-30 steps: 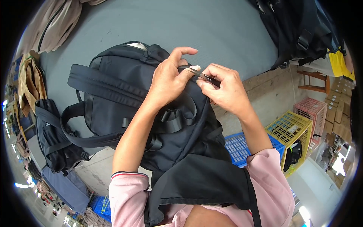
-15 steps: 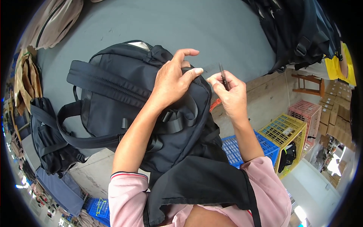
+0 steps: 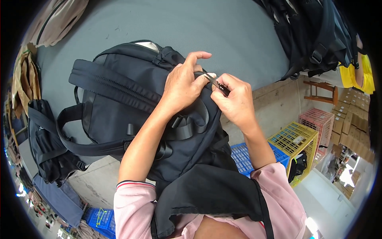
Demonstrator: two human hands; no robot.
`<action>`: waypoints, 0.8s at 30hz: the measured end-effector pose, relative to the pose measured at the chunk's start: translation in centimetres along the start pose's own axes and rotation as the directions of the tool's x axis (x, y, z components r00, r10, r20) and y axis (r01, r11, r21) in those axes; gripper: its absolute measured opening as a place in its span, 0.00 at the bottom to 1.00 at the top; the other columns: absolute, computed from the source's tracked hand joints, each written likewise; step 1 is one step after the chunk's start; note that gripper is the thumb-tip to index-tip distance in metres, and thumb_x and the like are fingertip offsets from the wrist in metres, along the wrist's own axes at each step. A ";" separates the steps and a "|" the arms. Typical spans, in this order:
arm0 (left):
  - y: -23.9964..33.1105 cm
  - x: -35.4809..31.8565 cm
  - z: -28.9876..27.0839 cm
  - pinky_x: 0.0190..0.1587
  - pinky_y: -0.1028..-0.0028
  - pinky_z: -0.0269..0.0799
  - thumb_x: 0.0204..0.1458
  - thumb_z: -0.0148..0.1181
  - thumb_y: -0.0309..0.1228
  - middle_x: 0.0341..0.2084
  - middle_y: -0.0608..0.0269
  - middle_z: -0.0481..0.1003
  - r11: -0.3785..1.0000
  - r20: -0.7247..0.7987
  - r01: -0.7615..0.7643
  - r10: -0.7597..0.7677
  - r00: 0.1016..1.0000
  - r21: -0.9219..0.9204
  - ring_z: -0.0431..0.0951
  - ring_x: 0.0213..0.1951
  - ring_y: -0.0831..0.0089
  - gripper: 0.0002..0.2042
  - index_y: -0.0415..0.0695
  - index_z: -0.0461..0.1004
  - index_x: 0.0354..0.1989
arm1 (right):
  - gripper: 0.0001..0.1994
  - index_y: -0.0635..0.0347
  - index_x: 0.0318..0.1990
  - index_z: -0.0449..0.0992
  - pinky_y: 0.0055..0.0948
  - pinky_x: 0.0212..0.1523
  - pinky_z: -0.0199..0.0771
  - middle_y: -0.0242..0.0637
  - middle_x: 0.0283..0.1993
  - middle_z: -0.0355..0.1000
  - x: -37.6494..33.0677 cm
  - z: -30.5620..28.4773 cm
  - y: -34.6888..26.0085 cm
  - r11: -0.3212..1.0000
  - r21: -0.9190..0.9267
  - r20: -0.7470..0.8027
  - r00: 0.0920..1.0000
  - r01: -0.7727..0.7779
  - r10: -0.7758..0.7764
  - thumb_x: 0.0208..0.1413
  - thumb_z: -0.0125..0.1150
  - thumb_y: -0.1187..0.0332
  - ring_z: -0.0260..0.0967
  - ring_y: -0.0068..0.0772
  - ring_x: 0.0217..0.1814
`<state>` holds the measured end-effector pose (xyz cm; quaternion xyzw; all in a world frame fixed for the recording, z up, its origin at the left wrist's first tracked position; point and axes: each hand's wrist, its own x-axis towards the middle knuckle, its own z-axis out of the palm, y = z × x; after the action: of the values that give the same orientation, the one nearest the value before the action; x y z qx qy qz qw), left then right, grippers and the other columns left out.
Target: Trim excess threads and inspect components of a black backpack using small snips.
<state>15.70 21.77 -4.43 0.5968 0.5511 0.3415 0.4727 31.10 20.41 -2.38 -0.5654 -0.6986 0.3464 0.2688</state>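
A black backpack (image 3: 119, 79) lies on the grey table with its shoulder straps (image 3: 115, 85) facing up. My left hand (image 3: 181, 85) pinches a bit of the backpack's right edge between thumb and fingers, with the index finger stretched out above. Small dark thread snips (image 3: 217, 84) are in my right hand (image 3: 234, 97), their blades pointing up and left at my left thumb. The blade tips meet the spot that my left hand grips. What lies between the blades is too small to make out.
The grey table (image 3: 230, 32) stretches away from me. More black bags (image 3: 318, 36) stand at the far right, another black bag (image 3: 49, 139) hangs at the left edge. Blue (image 3: 242, 157) and yellow crates (image 3: 294, 137) stand on the floor at right. A person in yellow (image 3: 364, 75) is beyond.
My right hand has moved left with the thread snips, bringing their blades to my left thumb. My left hand keeps its grip in nearly the same place.
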 end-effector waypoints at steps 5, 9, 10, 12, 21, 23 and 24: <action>-0.7 0.0 0.3 0.31 0.68 0.65 0.47 0.61 0.29 0.17 0.62 0.70 0.999 -0.017 -0.019 0.020 1.000 0.036 0.69 0.22 0.67 0.21 0.44 0.66 0.51 | 0.03 0.66 0.26 0.70 0.29 0.22 0.64 0.38 0.21 0.69 -0.4 0.8 0.5 0.998 -0.027 -0.124 0.991 0.050 -0.053 0.43 0.57 0.78 0.66 0.33 0.19; -0.8 0.1 0.3 0.33 0.69 0.65 0.48 0.62 0.32 0.18 0.63 0.70 0.998 -0.035 -0.021 0.019 0.999 -0.056 0.68 0.23 0.68 0.20 0.45 0.67 0.50 | 0.03 0.66 0.30 0.73 0.17 0.25 0.61 0.23 0.22 0.66 -1.4 0.2 1.9 0.757 0.580 0.083 0.947 -0.299 0.310 0.54 0.54 0.76 0.60 0.09 0.26; -0.8 0.1 0.3 0.33 0.69 0.65 0.48 0.62 0.33 0.18 0.63 0.70 0.998 -0.029 -0.013 0.011 1.000 -0.059 0.68 0.24 0.68 0.20 0.45 0.68 0.50 | 0.02 0.65 0.31 0.73 0.18 0.25 0.62 0.25 0.24 0.68 -1.6 0.3 2.3 0.823 0.510 0.027 0.961 -0.249 0.275 0.53 0.55 0.76 0.61 0.12 0.25; -0.9 0.1 0.3 0.33 0.69 0.65 0.48 0.62 0.33 0.18 0.64 0.70 0.998 -0.027 -0.004 0.003 1.000 -0.068 0.68 0.24 0.69 0.20 0.45 0.68 0.50 | 0.02 0.65 0.32 0.73 0.19 0.25 0.63 0.28 0.26 0.70 -1.9 0.4 2.6 0.879 0.432 -0.027 0.972 -0.201 0.235 0.52 0.56 0.76 0.63 0.14 0.25; -0.9 0.1 0.3 0.40 0.70 0.65 0.49 0.61 0.34 0.20 0.65 0.71 0.996 -0.013 0.026 -0.027 1.000 -0.085 0.69 0.29 0.69 0.20 0.45 0.67 0.51 | 0.11 0.57 0.39 0.73 0.32 0.28 0.68 0.35 0.31 0.67 -1.5 -3.1 0.8 0.976 -0.146 0.015 0.987 0.159 -0.159 0.46 0.63 0.73 0.69 0.35 0.26; -0.9 0.1 0.3 0.41 0.70 0.64 0.49 0.61 0.34 0.21 0.65 0.71 0.996 -0.005 0.035 -0.036 0.999 -0.081 0.69 0.30 0.69 0.20 0.45 0.67 0.51 | 0.12 0.57 0.39 0.74 0.34 0.28 0.67 0.35 0.32 0.68 -1.5 -3.3 1.0 0.952 -0.217 0.040 0.976 0.216 -0.212 0.45 0.63 0.72 0.69 0.37 0.27; -1.0 0.1 0.3 0.42 0.70 0.64 0.49 0.60 0.34 0.21 0.65 0.71 0.996 -0.007 0.036 -0.037 0.999 -0.085 0.69 0.30 0.69 0.20 0.45 0.67 0.51 | 0.12 0.57 0.39 0.74 0.34 0.28 0.67 0.35 0.32 0.68 -1.5 -3.3 1.0 0.953 -0.216 0.038 0.977 0.215 -0.211 0.45 0.63 0.72 0.69 0.37 0.27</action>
<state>15.69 21.71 -5.46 0.5646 0.5490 0.3583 0.5015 34.55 19.65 -1.07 -0.5104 -0.7913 0.2405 0.2355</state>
